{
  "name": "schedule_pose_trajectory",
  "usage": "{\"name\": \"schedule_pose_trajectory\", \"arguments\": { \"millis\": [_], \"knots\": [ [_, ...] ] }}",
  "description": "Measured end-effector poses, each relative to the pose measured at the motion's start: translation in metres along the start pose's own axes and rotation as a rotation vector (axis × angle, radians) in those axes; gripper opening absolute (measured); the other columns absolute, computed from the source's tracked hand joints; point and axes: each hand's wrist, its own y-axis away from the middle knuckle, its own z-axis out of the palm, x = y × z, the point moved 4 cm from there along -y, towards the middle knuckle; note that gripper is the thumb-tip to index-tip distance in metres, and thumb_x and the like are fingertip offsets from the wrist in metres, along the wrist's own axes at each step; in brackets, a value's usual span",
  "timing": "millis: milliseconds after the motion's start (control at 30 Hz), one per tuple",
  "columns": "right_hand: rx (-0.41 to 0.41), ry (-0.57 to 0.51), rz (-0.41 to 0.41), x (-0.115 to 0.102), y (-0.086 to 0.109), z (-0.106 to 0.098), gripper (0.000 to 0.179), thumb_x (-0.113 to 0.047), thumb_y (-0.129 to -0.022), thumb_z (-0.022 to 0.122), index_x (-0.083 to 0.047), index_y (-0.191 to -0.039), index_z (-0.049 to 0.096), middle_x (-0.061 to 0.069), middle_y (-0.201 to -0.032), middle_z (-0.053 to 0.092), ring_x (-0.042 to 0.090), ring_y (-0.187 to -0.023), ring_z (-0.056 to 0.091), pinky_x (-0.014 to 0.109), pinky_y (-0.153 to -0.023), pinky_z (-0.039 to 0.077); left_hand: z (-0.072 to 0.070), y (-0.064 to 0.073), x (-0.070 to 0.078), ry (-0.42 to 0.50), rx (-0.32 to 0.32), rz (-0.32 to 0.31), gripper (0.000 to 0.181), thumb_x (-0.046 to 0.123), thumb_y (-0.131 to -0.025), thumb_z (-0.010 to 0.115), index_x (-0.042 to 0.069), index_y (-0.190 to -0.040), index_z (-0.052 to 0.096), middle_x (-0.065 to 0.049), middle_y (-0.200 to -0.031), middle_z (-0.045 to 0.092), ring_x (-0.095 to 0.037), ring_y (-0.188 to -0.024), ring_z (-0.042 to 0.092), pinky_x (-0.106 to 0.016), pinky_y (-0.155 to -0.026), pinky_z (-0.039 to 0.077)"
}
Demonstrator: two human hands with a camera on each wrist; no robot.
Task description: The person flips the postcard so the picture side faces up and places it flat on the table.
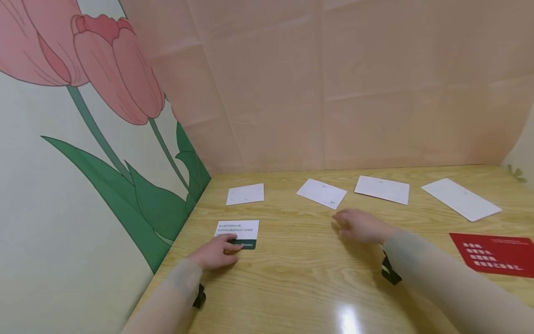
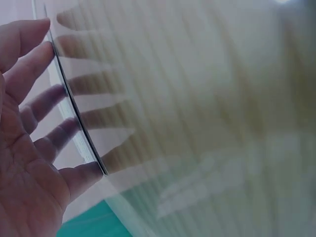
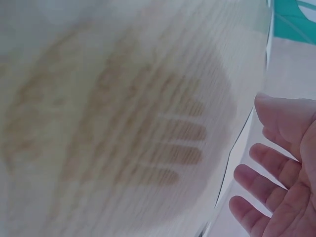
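"Starting with the left hand [image 1: 213, 253], how do we stand?"

"We have its fingers spread apart, with tips resting on the white and green card [image 1: 238, 228], which lies flat at the near left of the tabletop [image 1: 292, 287], nearer to us than the far left card [image 1: 245, 194]. We are not gripping it."

"And our right hand [image 1: 362, 226]?"

"Loose and holding nothing, low down, just nearer to us than the second white card [image 1: 321, 193]. Whether its fingertips touch the tabletop, we cannot tell."

"What would handling the white and green card well ask of us?"

"Light fingertips, we think. If we press hard, something so thin may drag or buckle; if we push only one corner, it will likely swivel. Better to spread our contact along one edge, slide it as one piece, and leave its print uncovered."

"Anything to mind on the right?"

"Yes: the third white card [image 1: 381, 189] and the fourth white card [image 1: 461, 199] lie far right, and the red card [image 1: 496, 256] near right, beside our right forearm [image 1: 438, 278]. We ought to lift that arm rather than sweep it, so it catches none of them"
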Motion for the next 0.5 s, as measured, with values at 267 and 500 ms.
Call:
{"name": "schedule_pose_trajectory", "arguments": {
  "millis": [267, 500],
  "knots": [
    [-0.022, 0.037, 0.031, 0.008, -0.019, 0.002, 0.061, -0.026, -0.092, 0.065, 0.008, -0.139, 0.044, 0.031, -0.144, 0.037, 0.05, -0.128, 0.038, 0.061, -0.103, 0.031, -0.005, 0.005, -0.018, 0.034, 0.02, -0.045, 0.037, 0.032, -0.09, 0.067, 0.025, -0.126, 0.065, -0.005, -0.146, 0.043, -0.032, -0.136, 0.035, -0.049, -0.109, 0.03],
    [-0.111, 0.057, 0.142, 0.022, -0.039, 0.012, 0.074, -0.045, -0.098, 0.051, 0.004, -0.148, 0.029, 0.029, -0.153, 0.019, 0.045, -0.139, 0.021, 0.066, -0.107, 0.016, -0.009, 0.005, -0.028, 0.025, 0.027, -0.081, 0.037, 0.033, -0.089, 0.068, 0.025, -0.125, 0.066, -0.004, -0.144, 0.044, -0.032, -0.135, 0.036, -0.049, -0.108, 0.03]
  ]
}}
